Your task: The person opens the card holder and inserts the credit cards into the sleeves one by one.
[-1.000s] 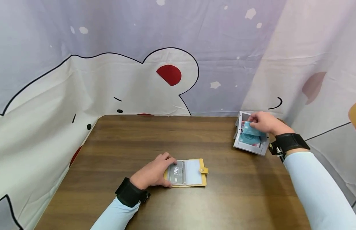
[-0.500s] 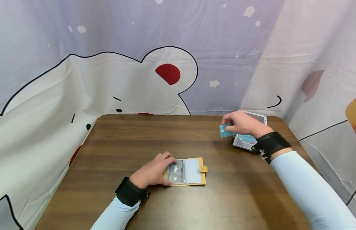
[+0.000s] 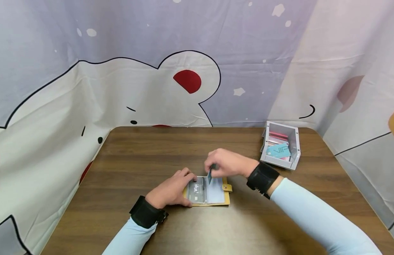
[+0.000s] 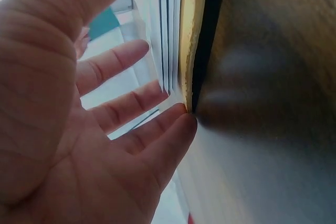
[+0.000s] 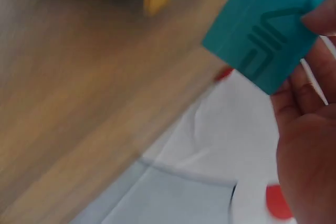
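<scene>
A small yellow card holder lies open on the wooden table, a grey "Vip" card in its left clear sleeve and a whitish sleeve page on the right. My left hand holds the holder's left side, thumb at the near corner and fingers by the far one. In the left wrist view, fingertips touch the yellow cover and the stacked sleeve edges. My right hand pinches a teal card, tilted on edge over the right page's far edge. Whether the card has entered the sleeve cannot be told.
A grey open-front bin stands at the table's back right, with several red and white cards and a teal VIP card inside. A patterned curtain hangs along the back and sides. The holder's snap strap sticks out rightward.
My right hand has lifted the teal card from the bin and carried it left and nearer, over the card holder. The left hand stays where it was on the holder.
</scene>
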### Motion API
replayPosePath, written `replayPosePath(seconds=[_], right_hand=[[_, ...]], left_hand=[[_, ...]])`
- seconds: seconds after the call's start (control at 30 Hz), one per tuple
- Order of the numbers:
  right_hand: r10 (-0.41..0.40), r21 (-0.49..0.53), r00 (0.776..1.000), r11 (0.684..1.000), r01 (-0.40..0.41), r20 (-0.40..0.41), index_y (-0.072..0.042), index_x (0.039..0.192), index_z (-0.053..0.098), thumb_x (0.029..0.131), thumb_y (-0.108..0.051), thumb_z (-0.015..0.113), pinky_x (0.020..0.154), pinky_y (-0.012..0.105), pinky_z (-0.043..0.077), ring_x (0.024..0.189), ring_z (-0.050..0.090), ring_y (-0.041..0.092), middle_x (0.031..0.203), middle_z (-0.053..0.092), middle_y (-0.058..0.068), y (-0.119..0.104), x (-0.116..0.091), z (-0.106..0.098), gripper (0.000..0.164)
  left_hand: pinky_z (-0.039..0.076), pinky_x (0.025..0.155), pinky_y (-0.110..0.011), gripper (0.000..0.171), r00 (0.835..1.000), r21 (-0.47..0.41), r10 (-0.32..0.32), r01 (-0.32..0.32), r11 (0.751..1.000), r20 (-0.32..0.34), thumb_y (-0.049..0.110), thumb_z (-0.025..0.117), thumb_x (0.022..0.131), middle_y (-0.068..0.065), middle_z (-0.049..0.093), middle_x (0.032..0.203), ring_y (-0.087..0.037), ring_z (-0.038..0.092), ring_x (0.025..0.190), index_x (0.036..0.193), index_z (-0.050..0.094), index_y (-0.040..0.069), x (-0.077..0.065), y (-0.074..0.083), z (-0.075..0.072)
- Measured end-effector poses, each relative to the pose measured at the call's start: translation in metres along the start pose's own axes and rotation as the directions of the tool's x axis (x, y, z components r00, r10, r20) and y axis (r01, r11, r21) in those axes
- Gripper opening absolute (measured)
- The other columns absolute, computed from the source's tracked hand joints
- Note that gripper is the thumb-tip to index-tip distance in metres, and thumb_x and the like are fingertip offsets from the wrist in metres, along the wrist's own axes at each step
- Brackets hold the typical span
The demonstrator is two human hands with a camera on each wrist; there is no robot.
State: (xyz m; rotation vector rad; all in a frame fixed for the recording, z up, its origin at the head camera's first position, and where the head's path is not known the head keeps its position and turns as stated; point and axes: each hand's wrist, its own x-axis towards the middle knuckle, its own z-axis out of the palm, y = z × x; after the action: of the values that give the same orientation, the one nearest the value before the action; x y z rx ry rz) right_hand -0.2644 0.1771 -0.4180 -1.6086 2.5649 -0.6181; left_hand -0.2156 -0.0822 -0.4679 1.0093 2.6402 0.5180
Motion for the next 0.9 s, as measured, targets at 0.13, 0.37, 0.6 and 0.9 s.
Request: replayPosePath(seconds=[0.13,0.37,0.6,0.9], right_hand=[[-0.114,-0.014,0.992,0.993,0.115,0.053,-0.019,0.08,0.069,0.08,-0.004,0.066,0.077,0.022,0.045,0.077,0.055,0.012,0.077,0.063,-0.011,-0.012,0.017,0.019,0.015],[-0.167,-0.024,0.971,0.985,0.174,0.171,-0.019,0.08,0.069,0.081,-0.007,0.069,0.082,0.019,0.042,0.081,0.05,0.006,0.078,0.06,-0.01,-0.021,0.033,0.037,0.012],[-0.165,-0.01,0.954,0.985,0.173,0.25,-0.021,0.073,0.066,0.078,-0.005,0.067,0.072,0.011,0.035,0.077,0.048,0.002,0.075,0.058,-0.01,-0.025,0.041,0.043,0.017],[-0.07,0.019,0.939,0.998,0.068,0.337,-0.022,0.069,0.067,0.076,-0.004,0.073,0.061,0.007,0.034,0.066,0.044,-0.004,0.067,0.052,-0.018,-0.03,0.041,0.045,0.02]], left_hand=[[0.052,0.097,-0.034,0.075,0.999,0.048,0.026,-0.025,0.999,-0.027,0.042,0.094,0.07,-0.003,0.052,0.119,-0.018,0.05,0.109,0.125,0.057,0.007,-0.001,0.0,0.001],[0.051,0.095,-0.035,0.077,0.997,0.054,0.053,-0.05,0.997,-0.049,0.04,0.094,0.07,-0.005,0.052,0.116,-0.018,0.05,0.105,0.125,0.055,0.004,-0.003,0.0,0.0],[0.05,0.087,-0.032,0.071,0.997,0.064,0.051,-0.047,0.997,-0.058,0.038,0.096,0.069,-0.003,0.05,0.107,-0.017,0.048,0.097,0.116,0.057,0.003,-0.002,0.003,-0.002],[0.051,0.092,-0.034,0.07,0.999,0.045,0.007,-0.005,0.999,-0.033,0.038,0.096,0.068,-0.004,0.053,0.111,-0.018,0.05,0.103,0.116,0.058,0.004,-0.002,0.004,-0.003]])
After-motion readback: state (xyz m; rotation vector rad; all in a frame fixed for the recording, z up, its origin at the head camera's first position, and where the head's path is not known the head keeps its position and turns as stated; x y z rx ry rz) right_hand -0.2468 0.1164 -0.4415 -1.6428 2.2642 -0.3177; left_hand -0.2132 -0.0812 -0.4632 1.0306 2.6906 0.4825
